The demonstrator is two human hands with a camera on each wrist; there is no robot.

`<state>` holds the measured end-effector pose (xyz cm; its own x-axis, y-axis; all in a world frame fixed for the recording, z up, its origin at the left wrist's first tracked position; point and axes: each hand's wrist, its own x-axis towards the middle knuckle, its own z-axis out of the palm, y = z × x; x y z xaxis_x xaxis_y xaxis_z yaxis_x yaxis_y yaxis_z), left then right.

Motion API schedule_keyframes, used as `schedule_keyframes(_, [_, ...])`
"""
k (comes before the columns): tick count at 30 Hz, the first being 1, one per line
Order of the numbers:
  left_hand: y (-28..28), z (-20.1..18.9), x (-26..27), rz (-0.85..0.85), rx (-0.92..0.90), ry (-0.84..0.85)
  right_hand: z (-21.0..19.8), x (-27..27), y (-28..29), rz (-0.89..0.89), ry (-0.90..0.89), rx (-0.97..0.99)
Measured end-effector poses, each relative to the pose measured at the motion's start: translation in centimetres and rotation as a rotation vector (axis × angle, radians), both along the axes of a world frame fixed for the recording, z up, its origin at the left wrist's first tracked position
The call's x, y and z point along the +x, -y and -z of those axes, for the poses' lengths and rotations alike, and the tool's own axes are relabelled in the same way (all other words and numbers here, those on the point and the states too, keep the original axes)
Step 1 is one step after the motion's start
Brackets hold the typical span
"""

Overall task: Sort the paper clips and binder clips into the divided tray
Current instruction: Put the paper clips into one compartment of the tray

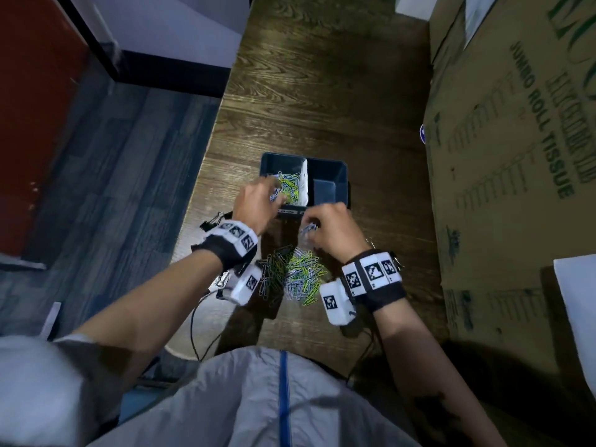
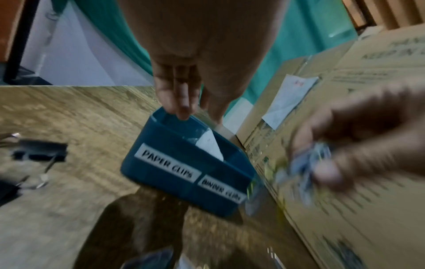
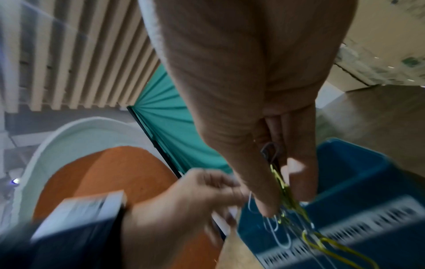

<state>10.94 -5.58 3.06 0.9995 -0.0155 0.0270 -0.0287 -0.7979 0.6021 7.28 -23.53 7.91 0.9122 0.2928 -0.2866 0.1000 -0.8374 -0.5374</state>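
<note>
Head view: dim and low in contrast, with soft shadows on the table (image 1: 322,91) beneath the forearms and straight lines bowed toward the frame edges. Wrist views: brighter, but motion-blurred; the opposite hand and the carton print are smeared.

Both forearms reach forward, each wrist wearing a dark band with a white camera block. The left hand (image 1: 254,201) hangs palm-down, fingers pointing down and loosely together. The right hand (image 1: 329,225) is curled, fingertips pinching a bunch of paper clips (image 1: 308,229).
</note>
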Motion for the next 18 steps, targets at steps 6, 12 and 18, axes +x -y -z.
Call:
schedule_keyframes(6, [-1.1, 4.7, -7.7, 0.174, 0.185, -0.293, -4.0, 6.3, -2.1, 0.002, 0.117, 0.012])
schedule_keyframes(12, [-1.1, 7.2, -11.1, 0.324, 0.345, -0.460, -1.9, 7.9, -4.7, 0.020, 0.202, -0.035])
schedule_keyframes(18, [-0.7, 8.0, -11.7, 0.344, 0.290, -0.505, 4.6, 1.1, -4.0, 0.027, 0.173, -0.038])
